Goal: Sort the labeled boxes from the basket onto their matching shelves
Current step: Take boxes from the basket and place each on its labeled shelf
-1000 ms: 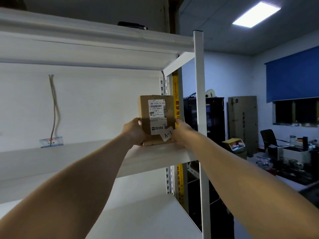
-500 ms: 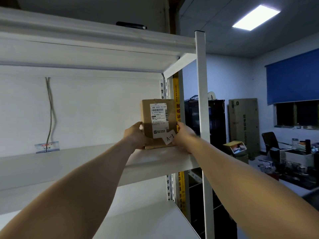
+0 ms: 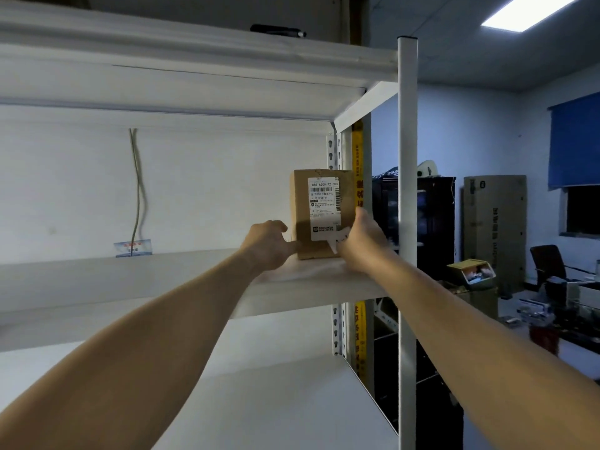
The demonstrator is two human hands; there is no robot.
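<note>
A cardboard box (image 3: 321, 213) with a white shipping label stands upright on the white shelf (image 3: 194, 274), right of frame centre, near the shelf's right end. The left hand (image 3: 268, 243) touches its lower left corner with curled fingers; the right hand (image 3: 362, 240) cups its right side, covering part of a small tag. A white post (image 3: 407, 222) rises just right of the box. A grey cable (image 3: 138, 190) hangs at left.
</note>
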